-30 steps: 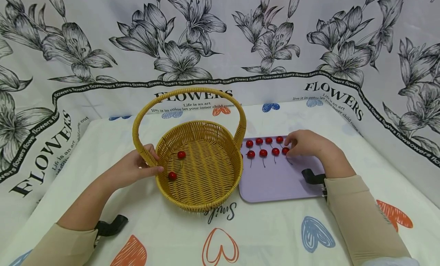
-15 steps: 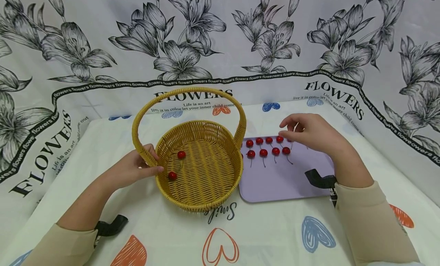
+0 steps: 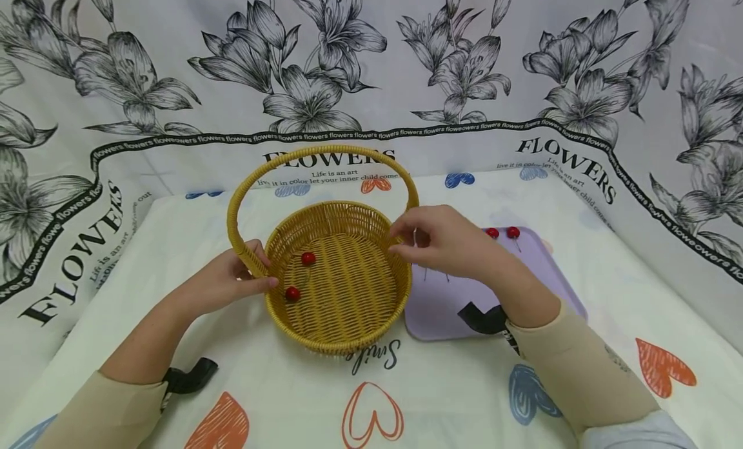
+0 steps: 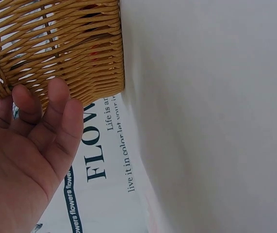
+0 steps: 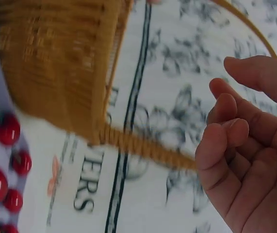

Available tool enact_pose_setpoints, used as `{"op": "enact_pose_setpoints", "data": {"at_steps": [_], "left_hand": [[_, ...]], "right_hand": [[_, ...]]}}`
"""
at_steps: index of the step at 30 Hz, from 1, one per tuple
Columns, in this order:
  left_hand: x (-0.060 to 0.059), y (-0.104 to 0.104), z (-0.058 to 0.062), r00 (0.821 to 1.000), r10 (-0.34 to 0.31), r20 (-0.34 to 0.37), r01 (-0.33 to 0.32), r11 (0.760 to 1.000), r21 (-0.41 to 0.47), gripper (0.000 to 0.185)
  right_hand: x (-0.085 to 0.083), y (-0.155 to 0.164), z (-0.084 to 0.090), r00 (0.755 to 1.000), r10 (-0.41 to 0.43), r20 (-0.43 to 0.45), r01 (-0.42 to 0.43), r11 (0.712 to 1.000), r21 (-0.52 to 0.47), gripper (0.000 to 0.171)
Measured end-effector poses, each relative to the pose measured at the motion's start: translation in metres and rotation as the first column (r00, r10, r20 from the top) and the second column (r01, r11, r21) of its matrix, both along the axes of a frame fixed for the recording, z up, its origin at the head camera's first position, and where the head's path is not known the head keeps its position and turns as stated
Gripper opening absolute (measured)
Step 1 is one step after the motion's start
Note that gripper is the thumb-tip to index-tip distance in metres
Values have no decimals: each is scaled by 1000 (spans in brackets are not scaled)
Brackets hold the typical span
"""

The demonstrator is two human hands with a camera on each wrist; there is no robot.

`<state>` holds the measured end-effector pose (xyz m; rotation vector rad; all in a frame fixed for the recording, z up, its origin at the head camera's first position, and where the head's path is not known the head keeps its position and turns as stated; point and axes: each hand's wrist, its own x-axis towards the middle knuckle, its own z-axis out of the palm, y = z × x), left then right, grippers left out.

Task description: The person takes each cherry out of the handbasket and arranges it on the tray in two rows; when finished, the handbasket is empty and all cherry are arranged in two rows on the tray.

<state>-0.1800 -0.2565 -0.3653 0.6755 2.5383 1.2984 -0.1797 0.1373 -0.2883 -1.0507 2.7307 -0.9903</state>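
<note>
A yellow wicker basket (image 3: 348, 288) with a tall arched handle stands in the middle of the head view. Two red cherries, an upper one (image 3: 308, 259) and a lower one (image 3: 293, 294), lie at its left inside. My left hand (image 3: 215, 284) grips the basket at the handle's left foot; the left wrist view shows its curled fingers against the weave (image 4: 80, 58). Over the basket's right rim hovers my right hand (image 3: 444, 239). Its fingers are loosely bent, thumb and index apart, and the right wrist view (image 5: 259, 145) shows nothing between them.
Right of the basket lies a lilac tray (image 3: 441, 320) bearing several cherries (image 3: 513, 232), mostly hidden by my right hand in the head view. The right wrist view shows some cherries (image 5: 7, 130). A flower-printed cloth (image 3: 313, 100) hangs behind.
My right hand has left a cherry on the tray, lifted, then moved left to the basket's right rim. My left hand stays on the basket; its two cherries have not moved.
</note>
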Motion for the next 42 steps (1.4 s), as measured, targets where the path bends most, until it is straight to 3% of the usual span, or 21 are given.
{"op": "enact_pose_setpoints", "data": {"at_steps": [4,10,14,20,25,30,36,38,42], "left_hand": [[-1,0,0,1000,7,7,-7,1000,-7,26],[0,-1,0,1000,12,6,-12,1000,-20,27],[0,-2,1,1000,18,5,-18,999,-35,27],[0,-3,3,1000,24,-3,-24,999,-42,26],[0,-2,2,1000,26,-7,-27,999,-38,26],[-1,-1,3,1000,22,-20,-23,999,-44,26],[0,-2,4,999,31,-17,-31,998,-53,27],[1,-2,4,999,36,-7,-36,998,-50,27],[2,-1,2,999,33,0,-32,999,-43,27]], "right_hand": [[-5,-38,-3,989,134,-53,-126,982,139,13],[-5,-87,-17,968,251,5,-238,909,343,24],[3,-118,-31,951,309,-11,-266,838,477,36],[10,-154,-54,918,387,-83,-240,713,659,55],[10,-165,-71,902,420,-99,-214,636,742,54],[11,-169,-75,895,413,-172,-155,647,746,44],[17,-172,-72,869,426,-253,-96,646,757,12],[16,-167,-70,889,392,-237,-112,688,717,9],[13,-149,-58,935,312,-169,-175,819,547,7]]}}
